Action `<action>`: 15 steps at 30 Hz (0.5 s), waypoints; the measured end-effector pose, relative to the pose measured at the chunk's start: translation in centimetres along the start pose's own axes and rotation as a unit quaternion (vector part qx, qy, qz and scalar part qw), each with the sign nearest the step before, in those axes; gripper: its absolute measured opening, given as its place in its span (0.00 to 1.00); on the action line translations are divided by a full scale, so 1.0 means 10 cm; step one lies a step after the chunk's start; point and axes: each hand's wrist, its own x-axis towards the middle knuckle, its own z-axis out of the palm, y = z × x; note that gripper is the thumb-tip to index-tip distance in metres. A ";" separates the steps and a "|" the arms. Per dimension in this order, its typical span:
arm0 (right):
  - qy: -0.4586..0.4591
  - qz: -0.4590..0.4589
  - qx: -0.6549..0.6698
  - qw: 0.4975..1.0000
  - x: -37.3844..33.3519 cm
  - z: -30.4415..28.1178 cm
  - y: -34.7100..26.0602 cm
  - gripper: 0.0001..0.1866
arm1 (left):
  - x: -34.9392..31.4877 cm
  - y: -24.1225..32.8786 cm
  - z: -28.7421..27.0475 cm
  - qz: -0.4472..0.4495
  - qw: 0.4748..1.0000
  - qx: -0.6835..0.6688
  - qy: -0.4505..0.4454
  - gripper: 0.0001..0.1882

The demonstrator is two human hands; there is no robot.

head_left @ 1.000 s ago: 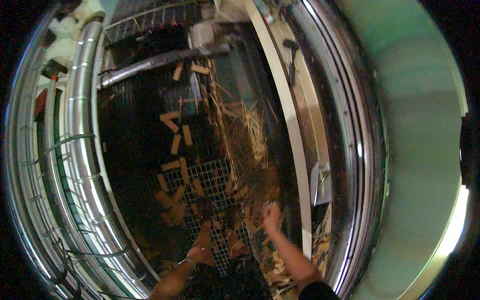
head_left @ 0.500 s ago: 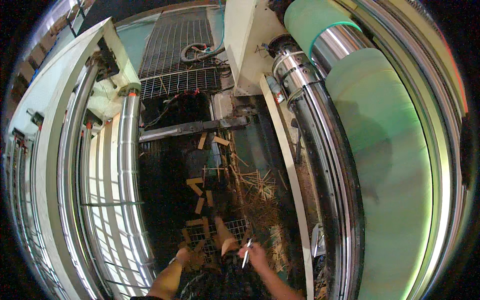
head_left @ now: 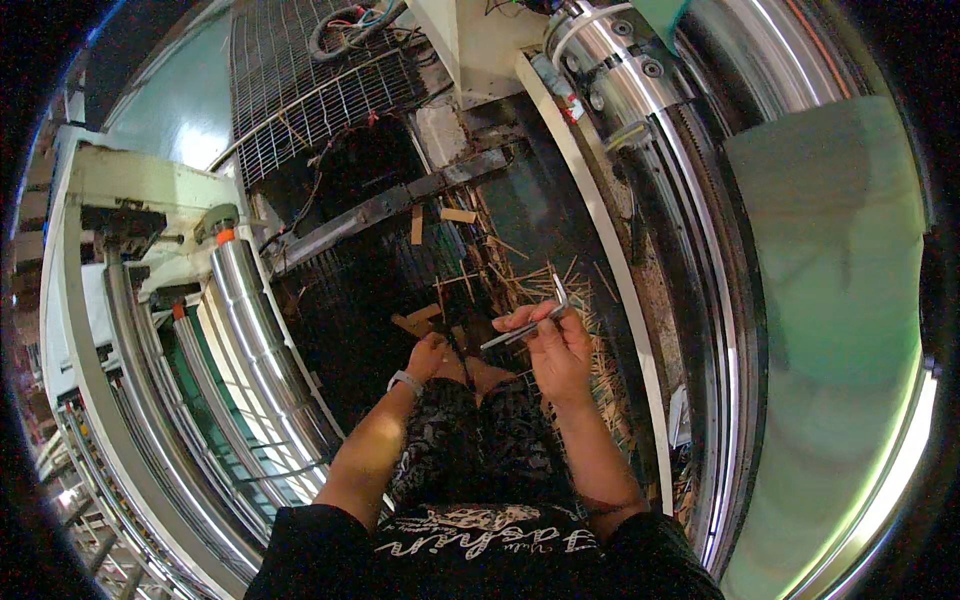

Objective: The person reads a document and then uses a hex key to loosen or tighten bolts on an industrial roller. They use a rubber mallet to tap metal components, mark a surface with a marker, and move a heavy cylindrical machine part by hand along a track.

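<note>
1. Right hand: curls firmly about an L-shaped key, thumb and fingers closed near the bend, with no visible slack at the contact.
2. L-shaped key: lies aloft, just right of centre. Points its short leg away from the wearer and its long leg leftward, past the fingers. Probably gripped near the bend to steady both legs while leaving each end exposed.
3. Left hand: curls inward at the fingers; impossible to tell whether around anything. Sits near the long leg's tip, but apart from it.
4. Slats: lie scattered at assorted angles, some just beyond the left hand; perhaps dropped rather than laid.
5. Straw strips: lie strewn beside and behind the right hand in this view, along the rail; probably loose waste.
6. Right edge: formed by the white rail, running lengthwise, with the green roll farther out.
7. Left edge: formed by silver rollers, well apart from the left hand.
8. Far edge: formed by a slanting crossbar.
9. Room for moving: widest leftward, over the dark floor; narrower rightward, toward the rail.
</note>
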 end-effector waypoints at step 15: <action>0.271 -0.007 -0.089 0.958 1.88 -0.39 0.82 0.05 | 1.45 2.98 -0.99 0.103 0.935 -0.201 -0.275 0.11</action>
